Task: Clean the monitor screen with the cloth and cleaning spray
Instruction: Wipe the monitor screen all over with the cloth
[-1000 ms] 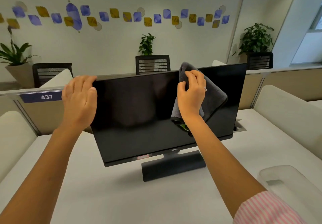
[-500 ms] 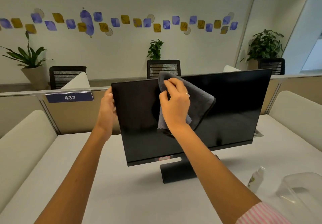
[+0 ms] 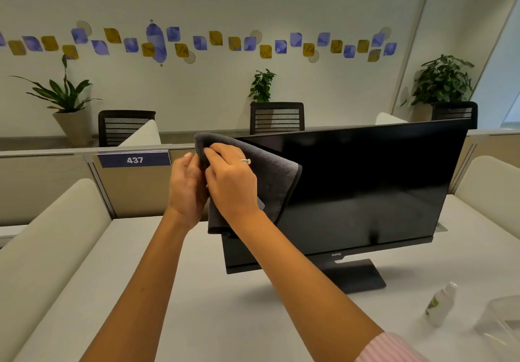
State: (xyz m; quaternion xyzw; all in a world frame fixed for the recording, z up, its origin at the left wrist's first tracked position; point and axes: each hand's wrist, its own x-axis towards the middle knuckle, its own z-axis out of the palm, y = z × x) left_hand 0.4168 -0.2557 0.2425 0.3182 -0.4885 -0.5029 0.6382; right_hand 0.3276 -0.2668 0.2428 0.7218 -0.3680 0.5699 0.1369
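The black monitor (image 3: pixel 365 187) stands on its base on the white desk (image 3: pixel 197 305). My right hand (image 3: pixel 230 181) holds the dark grey cloth (image 3: pixel 277 184) against the screen's upper left corner, fingers curled over the cloth's top fold. My left hand (image 3: pixel 187 190) grips the monitor's left edge right beside it, its fingers hidden behind the cloth and the screen. The small white spray bottle (image 3: pixel 440 304) with a green label stands on the desk at the lower right, apart from both hands.
A clear plastic container (image 3: pixel 501 322) sits at the desk's right edge beside the bottle. Padded beige dividers (image 3: pixel 56 235) flank the desk on both sides. A partition (image 3: pixel 42 181) labelled 437 runs behind, with black chairs and potted plants beyond it.
My right hand has wiped the cloth leftward across the top of the screen to the upper left corner. My left hand went from the top corner to the left edge, where the hands now meet.
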